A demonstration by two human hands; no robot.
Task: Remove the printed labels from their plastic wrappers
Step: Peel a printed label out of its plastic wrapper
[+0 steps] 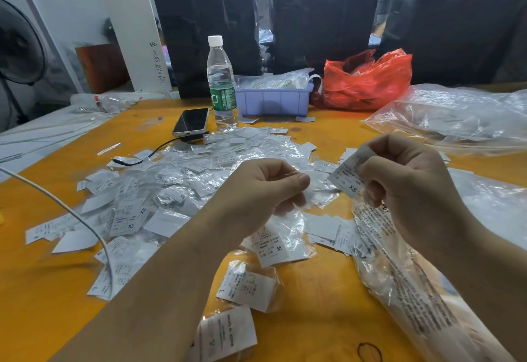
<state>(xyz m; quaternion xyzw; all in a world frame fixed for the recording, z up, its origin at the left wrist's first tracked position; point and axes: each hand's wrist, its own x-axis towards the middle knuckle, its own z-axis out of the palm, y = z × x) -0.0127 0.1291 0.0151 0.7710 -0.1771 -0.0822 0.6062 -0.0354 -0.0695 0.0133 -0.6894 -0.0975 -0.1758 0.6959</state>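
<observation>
Label pile (182,188) on table (328,299), left of centre. Behind it: phone (190,122), bottle (222,85), bin (272,99), left to right. Bag (368,82) right of bin.

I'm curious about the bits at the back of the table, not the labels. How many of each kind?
Water bottle: 1
Phone: 1
Purple bin: 1
Red plastic bag: 1
Total: 4
</observation>
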